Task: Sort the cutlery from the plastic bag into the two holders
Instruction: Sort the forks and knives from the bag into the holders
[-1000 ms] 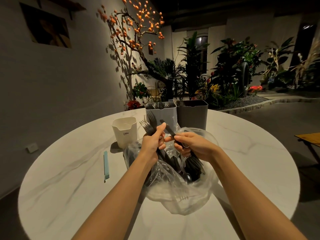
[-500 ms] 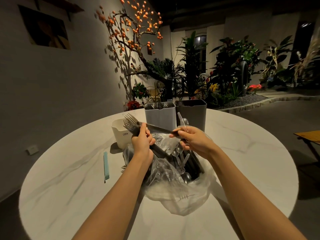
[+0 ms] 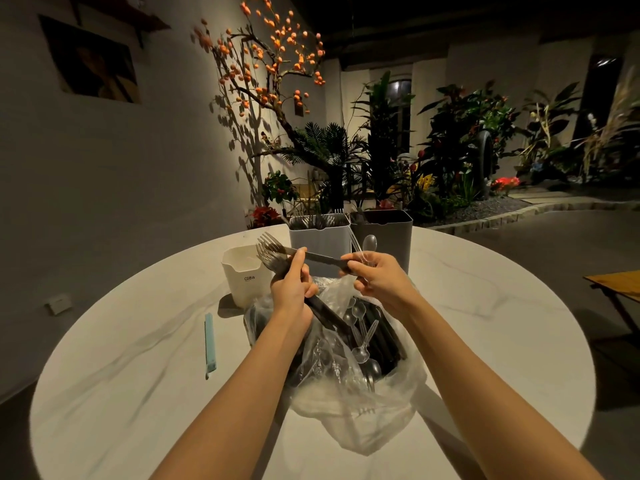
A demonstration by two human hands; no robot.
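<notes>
A clear plastic bag [image 3: 360, 407] full of dark and clear cutlery lies on the round table in front of me. My left hand [image 3: 292, 292] grips a bunch of dark forks [image 3: 268, 252], tines pointing up and left. My right hand [image 3: 379, 280] holds a dark knife [image 3: 317, 257] whose tip reaches across to the forks, together with a clear plastic spoon [image 3: 369, 244]. Behind the hands stand the light grey holder [image 3: 320, 242], with forks in it, and the dark grey holder [image 3: 391, 237].
A white cup marked CRBW [image 3: 244, 275] stands left of the bag. A pale blue stick [image 3: 209, 344] lies on the marble table [image 3: 138, 393] further left. Plants and a wall are beyond the table; a wooden bench edge [image 3: 616, 285] shows at right.
Both hands rose out of the bag. My left hand swung its forks to the upper left, and my right hand brought up a knife and a clear spoon.
</notes>
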